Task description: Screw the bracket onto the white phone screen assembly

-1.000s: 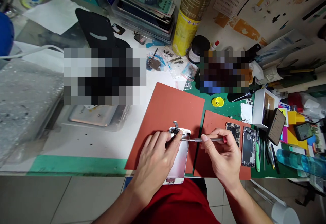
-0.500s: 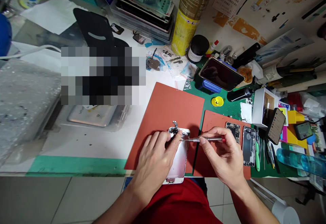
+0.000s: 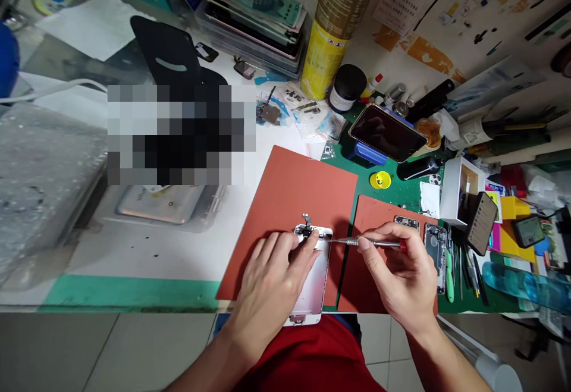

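A white phone screen assembly lies on the left red-brown mat, its lower end jutting past the table edge. A small flex cable sticks up from its top end. My left hand presses on it, thumb and forefinger near the top and the other fingers curled over its left edge. My right hand pinches a slim metal tool with a pointed tip and a red end. The tool lies nearly level, its tip over the assembly's upper right, just right of my left forefinger.
Two opened phone housings lie on the right mat, partly behind my right hand. Beside them are several hand tools and a blue bottle. A phone on a stand and a yellow cup stand behind.
My right hand has moved slightly right, drawing the tool tip away from my left forefinger. My left hand stays on the screen assembly.
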A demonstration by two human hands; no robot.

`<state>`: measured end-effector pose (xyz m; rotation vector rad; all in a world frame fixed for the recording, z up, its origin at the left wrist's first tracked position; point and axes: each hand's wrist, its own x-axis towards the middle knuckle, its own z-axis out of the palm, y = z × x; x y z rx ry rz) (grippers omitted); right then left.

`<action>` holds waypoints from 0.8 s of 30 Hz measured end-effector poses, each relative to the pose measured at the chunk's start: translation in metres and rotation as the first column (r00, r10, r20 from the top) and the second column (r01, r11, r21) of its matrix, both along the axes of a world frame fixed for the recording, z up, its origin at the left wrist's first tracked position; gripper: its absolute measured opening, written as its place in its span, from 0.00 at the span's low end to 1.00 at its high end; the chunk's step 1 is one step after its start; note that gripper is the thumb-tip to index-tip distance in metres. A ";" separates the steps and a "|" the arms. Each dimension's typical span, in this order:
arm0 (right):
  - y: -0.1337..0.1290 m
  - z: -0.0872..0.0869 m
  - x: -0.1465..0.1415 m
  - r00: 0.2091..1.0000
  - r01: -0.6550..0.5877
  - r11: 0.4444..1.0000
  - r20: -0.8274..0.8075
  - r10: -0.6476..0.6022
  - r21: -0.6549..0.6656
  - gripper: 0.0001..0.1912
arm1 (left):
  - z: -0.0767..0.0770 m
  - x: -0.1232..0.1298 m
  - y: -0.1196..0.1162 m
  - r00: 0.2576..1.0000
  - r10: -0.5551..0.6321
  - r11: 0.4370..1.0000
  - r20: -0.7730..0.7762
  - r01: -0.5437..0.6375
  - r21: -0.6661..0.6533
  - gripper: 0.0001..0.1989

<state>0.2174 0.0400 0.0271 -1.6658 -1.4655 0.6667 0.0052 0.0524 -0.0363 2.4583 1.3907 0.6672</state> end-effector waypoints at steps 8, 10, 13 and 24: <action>0.005 -0.010 -0.002 0.973 -0.118 0.985 0.213 0.089 0.127 0.15 | -0.005 -0.001 -0.003 1.000 0.003 1.000 -0.009 -0.003 -0.015 0.23; 0.005 -0.010 -0.003 0.969 -0.127 0.983 0.228 0.095 0.131 0.15 | -0.005 -0.001 -0.002 1.000 0.003 1.000 -0.009 -0.003 -0.006 0.23; 0.006 -0.009 -0.004 0.966 -0.137 0.981 0.236 0.102 0.138 0.15 | -0.004 0.000 -0.002 1.000 0.006 1.000 -0.005 -0.006 0.004 0.22; 0.007 -0.007 -0.007 0.955 -0.150 0.978 0.278 0.106 0.144 0.13 | -0.004 -0.001 -0.003 1.000 0.000 1.000 -0.012 0.000 -0.002 0.23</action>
